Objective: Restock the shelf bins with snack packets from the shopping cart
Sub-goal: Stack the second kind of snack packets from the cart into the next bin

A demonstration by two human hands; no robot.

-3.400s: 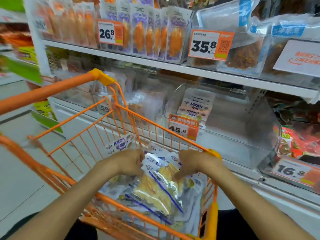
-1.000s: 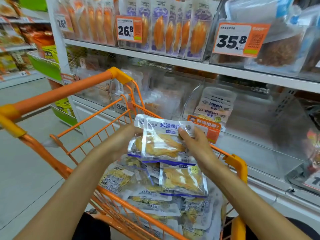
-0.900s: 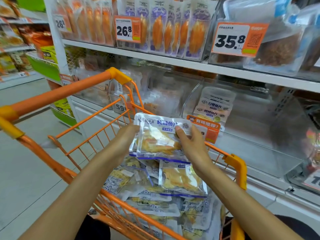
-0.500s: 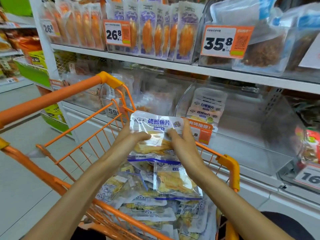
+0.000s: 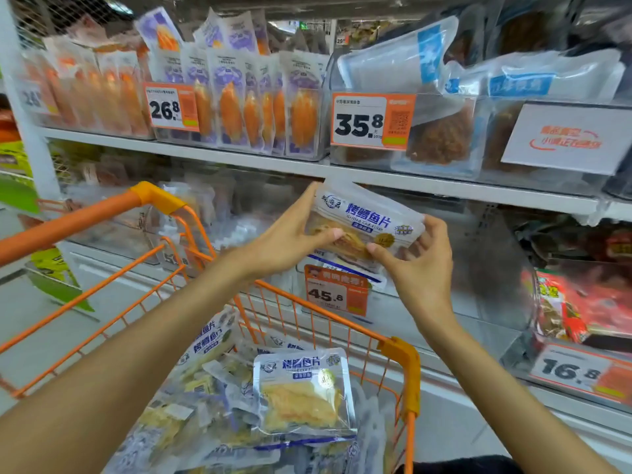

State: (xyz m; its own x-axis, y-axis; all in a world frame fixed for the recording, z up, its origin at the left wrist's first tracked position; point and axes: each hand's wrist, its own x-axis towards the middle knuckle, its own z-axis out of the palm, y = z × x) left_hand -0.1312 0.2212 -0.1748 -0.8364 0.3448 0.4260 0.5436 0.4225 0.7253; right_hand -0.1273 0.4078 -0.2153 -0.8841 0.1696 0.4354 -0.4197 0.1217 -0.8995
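Below, cart (image 5: 398,350) seemingly full of packets (image 5: 302,393).

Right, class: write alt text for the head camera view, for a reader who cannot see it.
Both hands, left hand and right hand, hold a grilled fish packet in front of a clear shelf bin tagged 45.8. Below, an orange shopping cart holds more such packets.

Worn at head height, close in. Looked forward and down past the cart (image 5: 164,200) toward shelf bins (image 5: 478,268).
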